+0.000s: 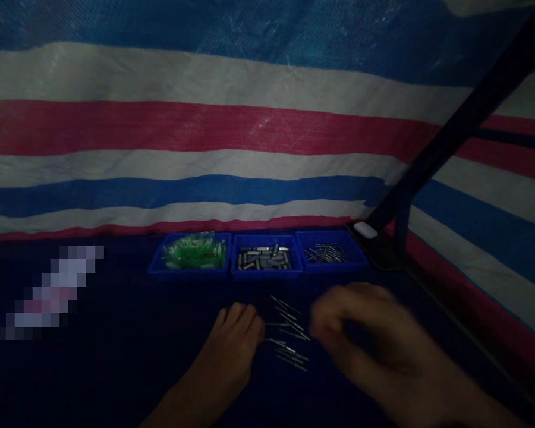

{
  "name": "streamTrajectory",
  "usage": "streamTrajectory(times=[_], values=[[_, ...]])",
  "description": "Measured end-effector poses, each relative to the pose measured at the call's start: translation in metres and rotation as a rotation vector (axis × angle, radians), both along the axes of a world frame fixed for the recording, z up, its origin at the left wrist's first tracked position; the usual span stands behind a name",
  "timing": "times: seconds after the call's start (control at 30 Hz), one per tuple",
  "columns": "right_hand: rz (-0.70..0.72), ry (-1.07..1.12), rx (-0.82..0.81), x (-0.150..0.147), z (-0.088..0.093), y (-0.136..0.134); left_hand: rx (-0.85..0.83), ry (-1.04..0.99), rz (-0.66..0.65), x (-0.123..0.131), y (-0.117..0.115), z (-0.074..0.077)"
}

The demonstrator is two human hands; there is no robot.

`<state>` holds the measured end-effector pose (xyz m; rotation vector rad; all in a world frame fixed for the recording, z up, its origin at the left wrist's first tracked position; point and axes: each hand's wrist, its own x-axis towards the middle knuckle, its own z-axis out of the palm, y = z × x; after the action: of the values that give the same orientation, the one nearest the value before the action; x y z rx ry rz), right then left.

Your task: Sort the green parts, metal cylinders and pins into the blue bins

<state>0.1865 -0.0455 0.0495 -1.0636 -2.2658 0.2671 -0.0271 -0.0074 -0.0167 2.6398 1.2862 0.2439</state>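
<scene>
Several thin metal pins (289,318) lie loosely spread on the dark blue table between my hands. My left hand (237,342) rests on the table at their left side, fingers curled down; thin pins stick out beside its fingertips, but its grip is hidden. On the right, my right hand (361,333) is raised above the table, its thumb and index finger bent toward each other. It is blurred, and anything between its fingertips cannot be made out.
Three blue trays line the back: one with green pieces in clear plastic (194,252), one with short metal cylinders (264,258), one with thin pins (326,254). A white object (365,230) sits back right, near a dark frame bar (455,137). Striped sheeting hangs behind.
</scene>
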Motion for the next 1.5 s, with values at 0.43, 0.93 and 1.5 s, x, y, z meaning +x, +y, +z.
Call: streamTrajectory(times=[0.43, 0.93, 1.5], values=[[-0.017, -0.104, 0.025, -0.033, -0.055, 0.041, -0.104, -0.373, 0.079, -0.007, 0.007, 0.005], [-0.018, -0.148, -0.084, -0.041, -0.053, 0.037, -0.190, -0.290, 0.061, -0.004, 0.004, 0.006], [0.064, -0.145, 0.117, -0.040, -0.057, 0.039, -0.666, -0.877, 0.245, -0.001, 0.007, 0.005]])
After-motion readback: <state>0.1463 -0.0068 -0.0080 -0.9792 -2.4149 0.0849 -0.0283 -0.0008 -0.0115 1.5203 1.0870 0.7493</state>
